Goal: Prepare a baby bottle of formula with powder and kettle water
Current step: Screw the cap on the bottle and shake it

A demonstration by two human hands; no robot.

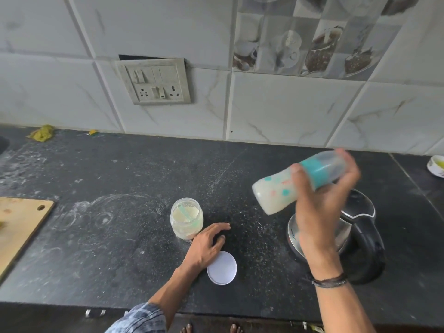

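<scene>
Right hand: raised above the kettle, its fingers and thumb curled round the neck of the baby bottle; the picture is blurred here.
Baby bottle: tilted, base to the lower left and clear cap to the upper right; it has a teal ring and a milky white liquid inside.
Left hand: lies flat on the table with relaxed fingers, between the jar and the lid.
Jar: stands upright and uncovered, with pale powder and a teal scoop inside.
Lid: white and round, flat on the table near the front edge.
Kettle: steel with a black handle, partly hidden by the right forearm.
Table: dark speckled stone with white powder marks.
Cutting board: wooden, at the left edge.
</scene>
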